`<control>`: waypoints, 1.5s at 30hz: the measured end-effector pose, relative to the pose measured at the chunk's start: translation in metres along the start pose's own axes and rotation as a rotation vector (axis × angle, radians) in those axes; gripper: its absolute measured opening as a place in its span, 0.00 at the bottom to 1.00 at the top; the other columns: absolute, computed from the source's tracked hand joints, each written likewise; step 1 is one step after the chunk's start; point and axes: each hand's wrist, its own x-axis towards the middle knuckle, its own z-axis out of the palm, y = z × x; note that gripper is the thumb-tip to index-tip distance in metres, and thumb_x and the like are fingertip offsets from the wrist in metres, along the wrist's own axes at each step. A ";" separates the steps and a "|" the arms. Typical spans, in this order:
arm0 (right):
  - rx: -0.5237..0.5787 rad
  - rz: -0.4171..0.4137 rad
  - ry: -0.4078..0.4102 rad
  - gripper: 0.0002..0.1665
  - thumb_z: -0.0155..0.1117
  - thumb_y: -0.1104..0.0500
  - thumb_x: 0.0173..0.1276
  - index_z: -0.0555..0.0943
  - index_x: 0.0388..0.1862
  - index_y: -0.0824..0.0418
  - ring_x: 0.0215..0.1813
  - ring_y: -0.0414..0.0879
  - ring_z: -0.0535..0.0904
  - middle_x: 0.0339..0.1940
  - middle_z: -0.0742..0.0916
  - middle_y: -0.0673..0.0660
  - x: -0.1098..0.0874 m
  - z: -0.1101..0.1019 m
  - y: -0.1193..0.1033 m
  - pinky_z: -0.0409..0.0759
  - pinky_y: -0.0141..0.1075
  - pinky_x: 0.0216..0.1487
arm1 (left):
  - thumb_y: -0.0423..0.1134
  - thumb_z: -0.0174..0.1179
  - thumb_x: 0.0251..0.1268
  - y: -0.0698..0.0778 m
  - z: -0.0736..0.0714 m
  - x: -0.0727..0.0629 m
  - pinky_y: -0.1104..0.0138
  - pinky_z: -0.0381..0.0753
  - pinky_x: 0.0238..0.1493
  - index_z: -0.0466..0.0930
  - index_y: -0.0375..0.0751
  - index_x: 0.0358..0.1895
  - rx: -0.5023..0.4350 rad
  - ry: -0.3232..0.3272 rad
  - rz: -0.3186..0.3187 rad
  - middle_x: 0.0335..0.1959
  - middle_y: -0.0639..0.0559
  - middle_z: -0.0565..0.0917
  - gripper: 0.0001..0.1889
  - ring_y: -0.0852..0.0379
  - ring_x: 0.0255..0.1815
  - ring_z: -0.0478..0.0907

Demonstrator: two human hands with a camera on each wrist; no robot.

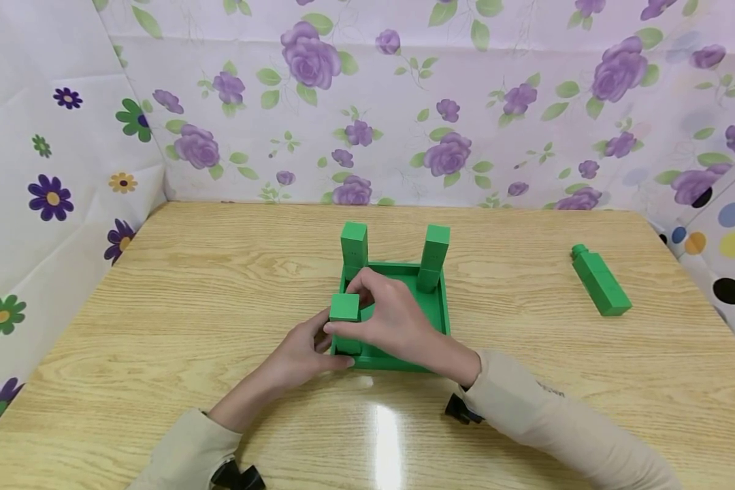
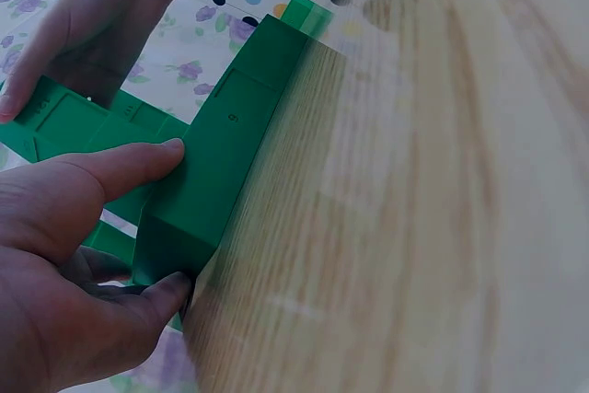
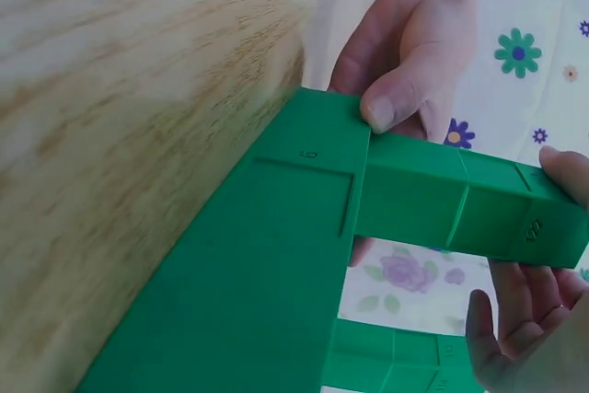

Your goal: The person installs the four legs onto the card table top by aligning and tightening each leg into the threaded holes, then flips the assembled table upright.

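A shallow square green tray [image 1: 382, 363] sits on the table. My left hand [image 1: 297, 352] grips it at the near left corner, the thumb on its edge in the left wrist view. At that corner stands a square green post [image 1: 346, 307] of stacked blocks; my right hand [image 1: 398, 320] pinches its upper end between thumb and fingers. The right wrist view shows the post [image 3: 423, 190] meeting the tray wall [image 3: 248, 236], seams across its length. Two more green posts, the far left one [image 1: 355, 243] and the far right one [image 1: 436, 246], rise from the other corners.
A loose green post [image 1: 601, 280] with a round knob on one end lies on its side to the right. The wooden table [image 1: 220, 272] is backed by a flowered cloth [image 1: 245, 136]. Dark wrist devices show under both sleeves.
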 end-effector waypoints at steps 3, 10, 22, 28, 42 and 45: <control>-0.033 0.018 -0.021 0.22 0.80 0.53 0.52 0.77 0.39 0.57 0.37 0.40 0.80 0.34 0.82 0.47 -0.001 0.000 -0.003 0.82 0.36 0.38 | 0.30 0.69 0.56 0.000 0.000 0.000 0.64 0.67 0.66 0.55 0.46 0.76 0.001 0.001 0.000 0.72 0.50 0.62 0.45 0.52 0.70 0.62; 0.021 0.033 -0.182 0.33 0.76 0.50 0.57 0.77 0.59 0.60 0.53 0.43 0.77 0.53 0.82 0.50 0.002 -0.011 -0.003 0.77 0.35 0.52 | 0.30 0.69 0.56 -0.001 0.001 -0.001 0.65 0.68 0.65 0.54 0.42 0.75 0.012 -0.003 0.003 0.72 0.47 0.63 0.44 0.51 0.70 0.63; 0.537 0.068 -0.542 0.36 0.67 0.66 0.65 0.67 0.71 0.63 0.66 0.45 0.70 0.67 0.75 0.57 0.016 -0.035 0.026 0.70 0.40 0.65 | 0.29 0.70 0.55 -0.003 0.001 0.001 0.63 0.66 0.66 0.54 0.39 0.75 0.020 0.013 -0.021 0.73 0.43 0.60 0.45 0.46 0.72 0.58; 0.569 0.065 -0.550 0.34 0.67 0.68 0.64 0.69 0.69 0.66 0.65 0.47 0.72 0.65 0.76 0.61 0.017 -0.033 0.030 0.71 0.41 0.65 | 0.30 0.69 0.56 -0.003 0.001 0.000 0.61 0.65 0.67 0.55 0.38 0.75 0.021 0.005 -0.013 0.73 0.42 0.61 0.44 0.45 0.72 0.58; 0.436 0.034 -0.480 0.33 0.69 0.67 0.62 0.72 0.66 0.67 0.62 0.46 0.74 0.63 0.78 0.61 0.017 -0.029 0.027 0.73 0.38 0.62 | 0.30 0.69 0.56 -0.001 0.001 0.001 0.61 0.66 0.67 0.53 0.40 0.76 0.010 0.003 -0.003 0.73 0.42 0.60 0.45 0.46 0.73 0.57; 0.398 0.040 -0.479 0.33 0.69 0.65 0.62 0.72 0.67 0.65 0.61 0.46 0.75 0.64 0.77 0.60 0.016 -0.028 0.026 0.73 0.37 0.62 | 0.30 0.69 0.55 -0.001 0.001 0.001 0.61 0.66 0.67 0.53 0.40 0.76 0.019 0.010 -0.012 0.73 0.43 0.60 0.46 0.47 0.73 0.57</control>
